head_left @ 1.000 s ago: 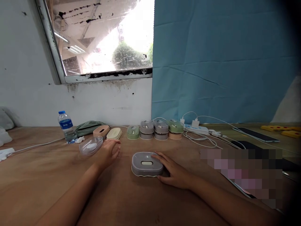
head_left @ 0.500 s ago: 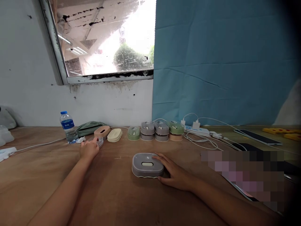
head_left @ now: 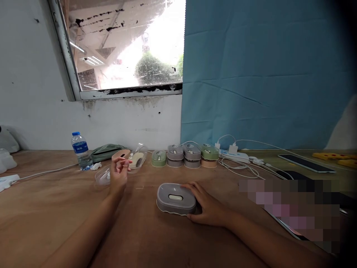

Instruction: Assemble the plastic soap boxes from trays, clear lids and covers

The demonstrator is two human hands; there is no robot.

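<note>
A grey oval-cornered box with a pale slot in its top sits on the table in front of me. My right hand grips its right end, fingers over the back and thumb at the front corner. Farther left, my left hand is raised with its fingers curled at the edge of a clear plastic shell. Through that shell shows a cream stack. Another clear plastic piece appears left of my wrist; whether the two are joined I cannot tell. Behind my fingers is a peach box.
A water bottle, crumpled tissue and green pouch stand back left. Along the wall are a small green box and several stacked boxes. A power strip, cables and a phone lie right.
My left hand has lifted and moved right, with the clear plastic now spread out on both sides of it. My right hand stays on the grey box, which has barely shifted.
</note>
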